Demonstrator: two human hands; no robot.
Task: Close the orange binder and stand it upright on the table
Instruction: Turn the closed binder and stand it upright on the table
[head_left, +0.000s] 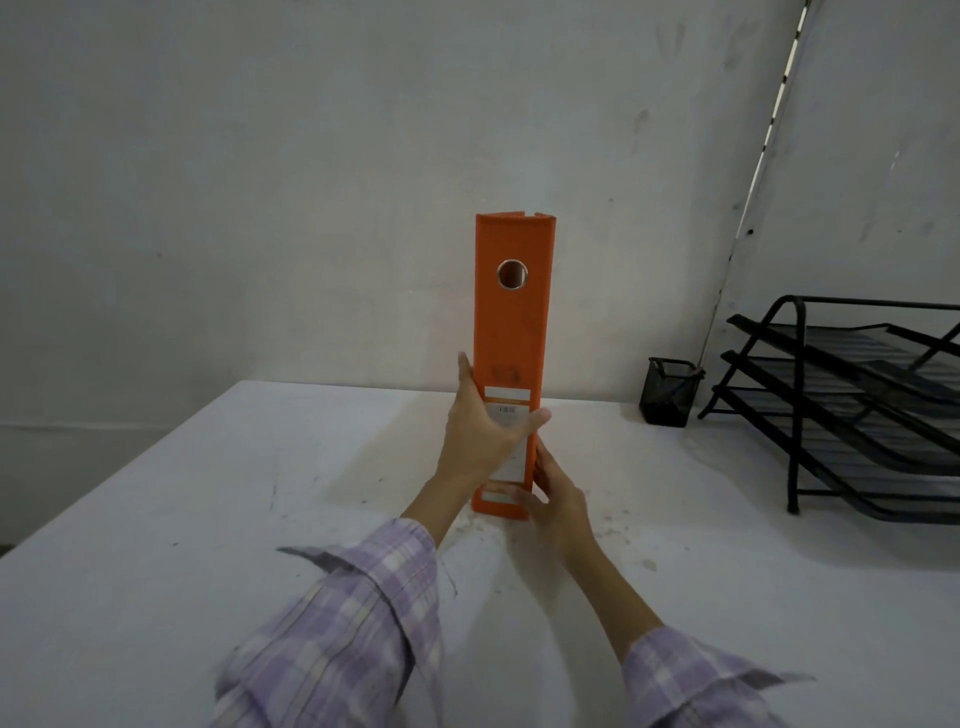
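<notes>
The orange binder (511, 332) is closed and stands upright on the white table (208, 519), spine facing me, with a round finger hole near its top and white labels low on the spine. My left hand (483, 426) wraps around the spine's lower half, thumb across the front. My right hand (556, 499) presses against the binder's lower right edge near the base. The binder's bottom edge rests on the table surface.
A black mesh pen cup (667, 392) stands at the back right. Beside it sits a black three-tier wire letter tray (852, 410). A grey wall (311, 182) rises right behind the table. Small crumbs and stains mark the surface near the binder.
</notes>
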